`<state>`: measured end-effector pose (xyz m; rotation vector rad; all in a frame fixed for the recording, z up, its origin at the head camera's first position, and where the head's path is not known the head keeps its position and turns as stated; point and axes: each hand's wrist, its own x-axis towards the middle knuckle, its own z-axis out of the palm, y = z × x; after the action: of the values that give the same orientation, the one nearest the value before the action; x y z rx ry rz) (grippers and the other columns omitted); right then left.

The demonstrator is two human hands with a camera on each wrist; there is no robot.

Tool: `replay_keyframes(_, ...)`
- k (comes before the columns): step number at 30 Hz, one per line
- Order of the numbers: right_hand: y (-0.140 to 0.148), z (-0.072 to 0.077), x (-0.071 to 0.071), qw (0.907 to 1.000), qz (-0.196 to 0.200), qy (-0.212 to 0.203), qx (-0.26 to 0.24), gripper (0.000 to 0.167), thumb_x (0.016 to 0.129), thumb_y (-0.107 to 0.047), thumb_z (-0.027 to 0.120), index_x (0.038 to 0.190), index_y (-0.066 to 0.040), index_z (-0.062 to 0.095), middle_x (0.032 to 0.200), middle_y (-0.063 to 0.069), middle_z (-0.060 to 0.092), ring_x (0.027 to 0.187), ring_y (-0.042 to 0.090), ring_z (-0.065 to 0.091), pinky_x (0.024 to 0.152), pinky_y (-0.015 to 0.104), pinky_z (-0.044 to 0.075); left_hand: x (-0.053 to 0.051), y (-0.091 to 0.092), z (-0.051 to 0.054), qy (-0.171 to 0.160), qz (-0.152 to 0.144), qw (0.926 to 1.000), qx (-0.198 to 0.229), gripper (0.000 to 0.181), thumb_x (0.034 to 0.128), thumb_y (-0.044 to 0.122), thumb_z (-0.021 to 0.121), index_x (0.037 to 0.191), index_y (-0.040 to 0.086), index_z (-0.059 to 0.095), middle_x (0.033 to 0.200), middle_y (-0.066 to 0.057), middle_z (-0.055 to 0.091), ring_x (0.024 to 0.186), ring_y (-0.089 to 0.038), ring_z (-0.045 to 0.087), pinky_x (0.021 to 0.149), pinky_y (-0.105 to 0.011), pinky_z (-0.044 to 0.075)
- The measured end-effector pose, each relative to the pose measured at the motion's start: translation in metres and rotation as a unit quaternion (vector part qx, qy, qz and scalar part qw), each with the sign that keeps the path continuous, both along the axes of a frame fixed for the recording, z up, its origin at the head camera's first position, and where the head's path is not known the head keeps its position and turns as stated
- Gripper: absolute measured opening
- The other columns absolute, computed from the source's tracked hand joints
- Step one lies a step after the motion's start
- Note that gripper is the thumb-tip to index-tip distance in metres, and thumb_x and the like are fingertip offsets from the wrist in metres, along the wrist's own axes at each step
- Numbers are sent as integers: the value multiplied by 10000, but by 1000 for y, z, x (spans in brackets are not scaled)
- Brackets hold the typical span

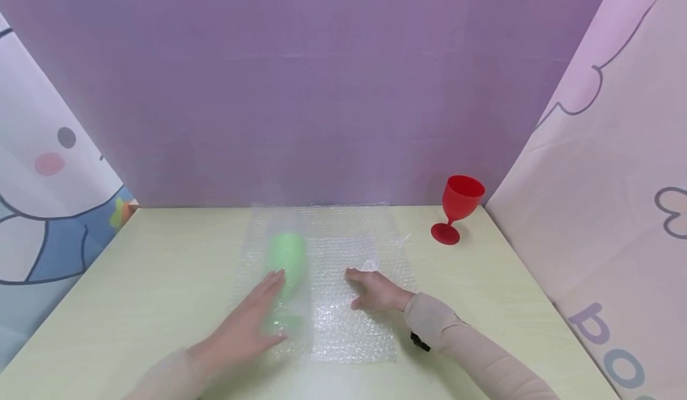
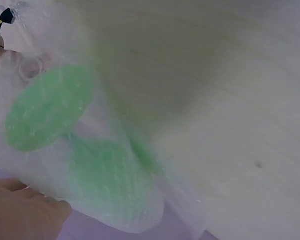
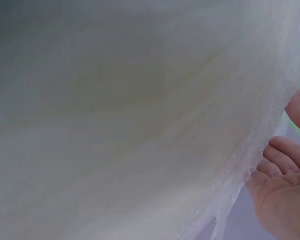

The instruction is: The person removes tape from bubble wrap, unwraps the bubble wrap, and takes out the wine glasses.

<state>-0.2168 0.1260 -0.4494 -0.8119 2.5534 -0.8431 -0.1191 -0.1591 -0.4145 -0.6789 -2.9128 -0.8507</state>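
Note:
A green goblet (image 1: 288, 254) lies on its side under a folded layer of clear bubble wrap (image 1: 349, 334), its bowl toward the back. In the left wrist view its round base (image 2: 50, 107) and bowl (image 2: 110, 175) show through the wrap. My left hand (image 1: 241, 331) is at the wrap's left side beside the goblet, fingers extended, thumb apart. Over the right part of the wrap is my right hand (image 1: 378, 290), fingers stretched toward the goblet with the thumb spread; in the right wrist view its fingers (image 3: 282, 155) are close to the wrap's edge. Neither hand grips anything.
A red goblet (image 1: 463, 197) stands upright at the table's back right. The pale table (image 1: 150, 281) meets a purple backdrop (image 1: 333, 90) behind, with printed cloth panels on the left and right. A black item (image 1: 420, 341) sits at the right wrist.

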Motion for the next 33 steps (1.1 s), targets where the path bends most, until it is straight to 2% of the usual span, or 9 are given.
replay_keyframes(3,-1,-1,0,10000,11,29,20,729,781,-163,694,1389,17,335,1468,164,300,1364,309,273,1135,424,224,0,-10,-4,204,124,9997,33,920,723,270,746,1442,32,224,1523,-107,187,1380,-333,199,1082,-499,247)
replay_keyframes(6,2,-1,1,10000,-7,36,56,729,782,-161,694,1389,19,333,1469,163,297,1365,307,272,1134,424,225,0,-16,-6,363,110,9992,138,915,724,266,744,1442,33,226,1515,-126,205,1366,-347,228,1074,-485,254)
replay_keyframes(13,2,-1,-1,10000,44,44,69,728,786,-164,693,1391,17,331,1472,157,296,1368,299,268,1136,417,226,3,-33,-7,152,249,9985,468,893,757,241,715,1460,79,190,1511,-148,205,1352,-366,241,1088,-388,179)
replay_keyframes(16,1,-2,-2,9999,61,32,103,728,789,-172,692,1394,10,330,1477,148,292,1371,292,264,1137,411,226,4,-41,-6,39,359,9976,585,891,777,256,698,1471,110,159,1511,-159,197,1344,-388,236,1088,-425,192)
replay_keyframes(17,1,-3,-2,9999,61,27,111,729,789,-174,692,1395,8,330,1478,146,290,1372,289,263,1138,410,225,5,-43,-6,38,386,9974,606,889,783,265,695,1472,116,153,1508,-167,199,1338,-400,240,1060,-494,210)
replay_keyframes(19,1,-3,-2,9999,58,19,110,731,786,-174,694,1395,7,331,1479,144,289,1372,289,262,1137,415,224,5,-49,-6,52,422,9967,685,884,790,283,691,1473,117,154,1502,-182,204,1325,-425,246,1047,-554,228)
replay_keyframes(23,0,-3,-1,9999,27,23,122,731,786,-176,695,1398,-6,333,1481,130,288,1373,280,263,1139,409,221,4,-59,-6,-24,521,9946,897,876,795,302,693,1472,131,165,1497,-196,213,1320,-454,237,1021,-634,231)
replay_keyframes(29,0,-3,0,9999,-3,-8,152,733,788,-180,696,1403,-22,331,1486,108,286,1376,266,260,1140,397,224,7,-70,-5,-139,781,9920,983,876,791,319,698,1474,171,169,1499,-191,214,1325,-465,220,1021,-654,211)
replay_keyframes(33,0,-2,0,9999,-11,-27,133,732,789,-171,692,1404,-16,326,1486,116,281,1377,273,254,1142,406,217,8,-77,-6,-15,975,9905,974,853,801,293,695,1473,210,176,1503,-167,226,1347,-410,219,1015,-635,221)
